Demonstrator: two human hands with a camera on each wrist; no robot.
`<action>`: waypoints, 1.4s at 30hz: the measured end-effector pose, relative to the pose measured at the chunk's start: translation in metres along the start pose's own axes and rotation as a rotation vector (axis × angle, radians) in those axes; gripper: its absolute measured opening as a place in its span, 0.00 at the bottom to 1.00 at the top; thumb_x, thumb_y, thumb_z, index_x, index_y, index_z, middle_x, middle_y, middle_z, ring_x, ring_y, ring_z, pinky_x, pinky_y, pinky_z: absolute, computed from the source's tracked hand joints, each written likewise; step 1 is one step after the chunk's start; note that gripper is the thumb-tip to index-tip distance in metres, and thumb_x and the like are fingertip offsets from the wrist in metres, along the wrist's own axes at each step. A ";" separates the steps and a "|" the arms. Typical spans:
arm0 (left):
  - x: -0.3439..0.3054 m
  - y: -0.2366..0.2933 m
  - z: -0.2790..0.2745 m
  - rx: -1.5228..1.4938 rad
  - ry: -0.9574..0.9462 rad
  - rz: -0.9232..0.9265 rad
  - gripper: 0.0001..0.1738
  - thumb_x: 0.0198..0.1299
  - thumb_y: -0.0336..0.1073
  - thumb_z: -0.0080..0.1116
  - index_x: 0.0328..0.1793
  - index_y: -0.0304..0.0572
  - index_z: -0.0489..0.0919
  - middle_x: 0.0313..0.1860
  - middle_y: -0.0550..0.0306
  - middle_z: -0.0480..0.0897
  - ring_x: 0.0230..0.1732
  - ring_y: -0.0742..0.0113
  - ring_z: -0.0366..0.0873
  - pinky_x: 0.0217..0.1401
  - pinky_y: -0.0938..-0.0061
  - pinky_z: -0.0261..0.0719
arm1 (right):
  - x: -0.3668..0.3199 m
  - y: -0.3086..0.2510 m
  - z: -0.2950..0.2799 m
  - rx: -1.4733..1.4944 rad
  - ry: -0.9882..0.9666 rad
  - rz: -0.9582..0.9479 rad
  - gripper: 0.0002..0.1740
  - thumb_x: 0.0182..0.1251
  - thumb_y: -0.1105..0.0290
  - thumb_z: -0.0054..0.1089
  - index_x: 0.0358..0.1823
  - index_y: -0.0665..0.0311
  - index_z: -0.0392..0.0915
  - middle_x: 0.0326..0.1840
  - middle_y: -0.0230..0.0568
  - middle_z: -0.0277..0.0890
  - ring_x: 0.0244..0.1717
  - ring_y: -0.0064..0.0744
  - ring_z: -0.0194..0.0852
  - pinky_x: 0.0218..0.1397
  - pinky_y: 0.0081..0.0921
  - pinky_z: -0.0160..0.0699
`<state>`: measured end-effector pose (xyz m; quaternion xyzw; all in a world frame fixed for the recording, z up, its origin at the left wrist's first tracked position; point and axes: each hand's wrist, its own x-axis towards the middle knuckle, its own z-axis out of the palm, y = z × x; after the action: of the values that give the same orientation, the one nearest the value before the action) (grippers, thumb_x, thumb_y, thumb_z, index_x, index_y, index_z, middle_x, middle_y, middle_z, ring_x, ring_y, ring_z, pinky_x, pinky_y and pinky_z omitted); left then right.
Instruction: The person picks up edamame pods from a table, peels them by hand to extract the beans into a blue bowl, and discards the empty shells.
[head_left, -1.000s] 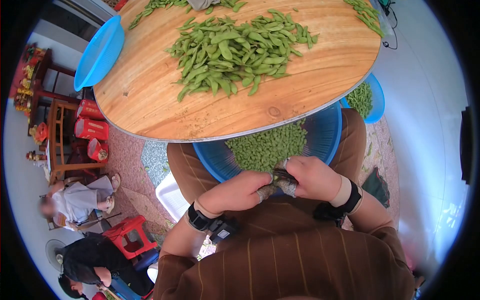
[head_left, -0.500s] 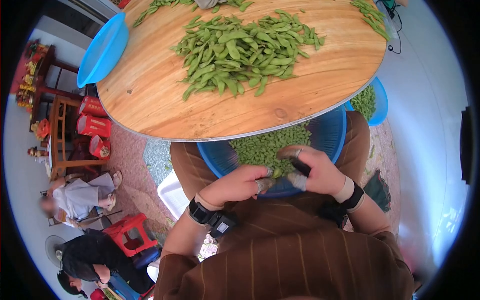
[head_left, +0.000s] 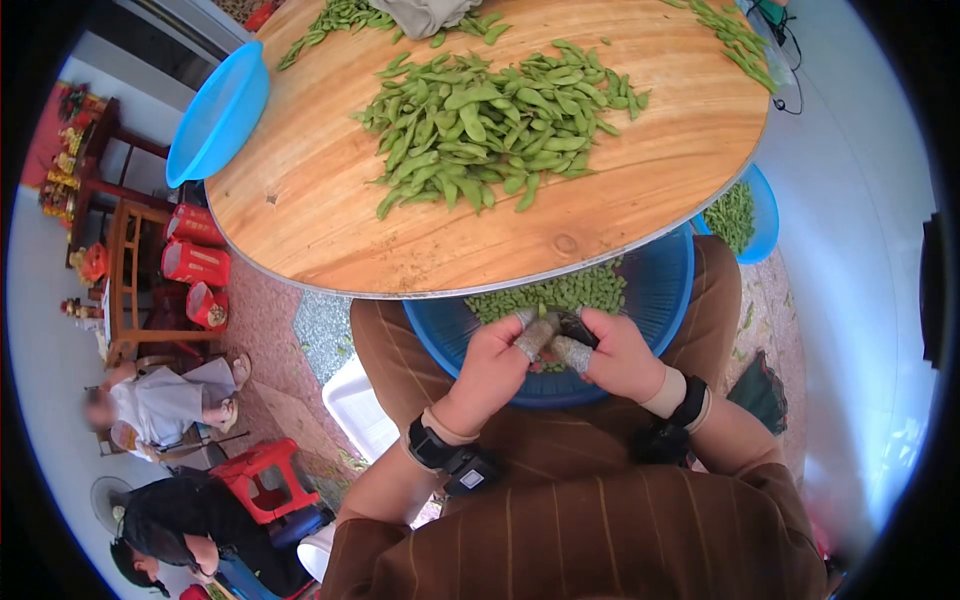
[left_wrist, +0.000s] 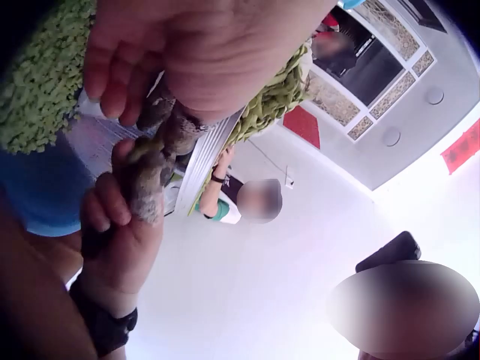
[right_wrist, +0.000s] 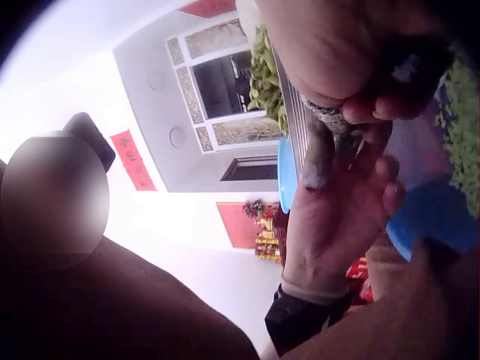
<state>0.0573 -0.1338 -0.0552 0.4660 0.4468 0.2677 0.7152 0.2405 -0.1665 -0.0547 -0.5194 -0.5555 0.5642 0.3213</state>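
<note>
In the head view both hands meet over the blue basin, fingertips close together. A green soybean pod, mostly hidden by the fingers, is pinched between them. My left hand grips it from the left, its thumb wrapped in worn grey tape. From the other side my right hand pinches it with a similarly taped thumb; something dark shows against its fingers. Shelled green beans cover the bottom of the basin, which rests between the person's legs.
On the round wooden table lies a heap of unshelled pods. A light-blue basin leans at its left edge; another basin with green pieces stands lower right. A red stool and two people are at the left.
The hands first worked close together, then parted slightly over the beans with a pod at the left fingertips. Now they are together again, thumbs meeting. The head view has shifted slightly.
</note>
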 end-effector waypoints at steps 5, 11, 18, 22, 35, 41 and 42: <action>-0.003 0.011 -0.007 0.137 0.141 -0.062 0.10 0.68 0.39 0.53 0.38 0.40 0.77 0.25 0.64 0.79 0.25 0.79 0.73 0.28 0.83 0.72 | -0.001 -0.006 -0.011 0.035 0.010 0.138 0.09 0.68 0.67 0.53 0.42 0.66 0.70 0.26 0.35 0.76 0.20 0.21 0.72 0.22 0.21 0.71; -0.004 -0.004 -0.007 0.361 -0.009 0.172 0.06 0.65 0.28 0.51 0.45 0.37 0.78 0.34 0.62 0.79 0.33 0.76 0.73 0.36 0.81 0.73 | -0.004 -0.009 -0.014 0.154 -0.195 0.101 0.14 0.68 0.73 0.45 0.54 0.67 0.66 0.29 0.34 0.76 0.19 0.20 0.70 0.22 0.20 0.73; -0.008 0.001 -0.010 0.736 -0.019 0.369 0.10 0.61 0.24 0.51 0.48 0.35 0.77 0.35 0.58 0.78 0.38 0.67 0.74 0.41 0.67 0.74 | -0.005 -0.005 -0.011 0.060 -0.156 -0.032 0.18 0.69 0.72 0.44 0.60 0.64 0.67 0.28 0.30 0.73 0.22 0.16 0.68 0.25 0.16 0.69; -0.010 0.006 -0.010 1.058 0.017 0.540 0.06 0.63 0.24 0.49 0.44 0.35 0.76 0.30 0.59 0.75 0.33 0.63 0.74 0.38 0.65 0.74 | -0.006 -0.009 -0.013 0.261 -0.197 0.137 0.20 0.68 0.75 0.47 0.61 0.63 0.68 0.30 0.28 0.73 0.29 0.17 0.71 0.32 0.17 0.72; -0.005 0.001 -0.008 -0.194 -0.066 -0.197 0.09 0.69 0.39 0.49 0.41 0.43 0.77 0.25 0.64 0.73 0.25 0.76 0.66 0.30 0.80 0.65 | -0.005 0.010 -0.013 -0.601 0.119 -0.151 0.16 0.58 0.73 0.58 0.49 0.64 0.74 0.31 0.53 0.75 0.33 0.56 0.76 0.36 0.39 0.76; -0.012 0.004 -0.018 -0.073 -0.146 -0.138 0.10 0.70 0.38 0.49 0.42 0.41 0.77 0.27 0.66 0.74 0.27 0.78 0.69 0.31 0.82 0.66 | -0.002 -0.009 -0.013 -0.318 0.126 -0.096 0.11 0.60 0.68 0.60 0.37 0.69 0.72 0.27 0.57 0.72 0.31 0.59 0.74 0.32 0.37 0.72; -0.020 0.011 -0.022 0.013 -0.113 -0.079 0.09 0.69 0.36 0.49 0.44 0.39 0.77 0.28 0.66 0.74 0.27 0.78 0.69 0.31 0.82 0.66 | -0.002 -0.012 -0.014 -0.354 0.098 -0.093 0.11 0.59 0.68 0.60 0.36 0.68 0.72 0.27 0.57 0.72 0.31 0.59 0.74 0.32 0.37 0.72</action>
<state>0.0287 -0.1359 -0.0411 0.4673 0.4256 0.2098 0.7460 0.2516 -0.1620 -0.0407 -0.5684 -0.6534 0.4161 0.2773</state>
